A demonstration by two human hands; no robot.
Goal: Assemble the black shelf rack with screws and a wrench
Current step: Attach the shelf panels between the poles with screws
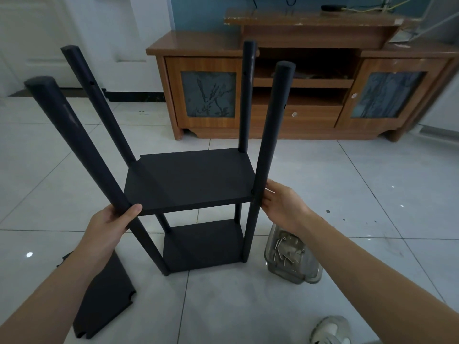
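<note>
Where the tiled floor (372, 194) meets the person's right forearm, one clear container (308, 275) sits just to the right of the rack's foot, and loose silver screws (283, 253) lie jumbled in its bottom, too tangled to count surely. One black shelf rack (188, 187) stands upright on the floor in the middle of the view, with four round poles and two boards fixed between them: an upper board (173, 172) and a lower board (202, 247) close to the floor. A third, loose board (104, 299) lies flat on the floor at lower left, under the left forearm and apart from the rack. The left hand (111, 222) grasps the front-left pole (79, 142) right at the near corner of the upper board, thumb laid across the pole's front and the board's edge. The right hand (280, 204) holds the front-right pole (272, 132) at the same height, thumb and curled fingers closing on its outer side. Both hands thus flank the upper board, the rack between them. One light shoe (330, 328) shows at the bottom edge, and one wooden cabinet (298, 125) stands against the far wall behind the rack.
</note>
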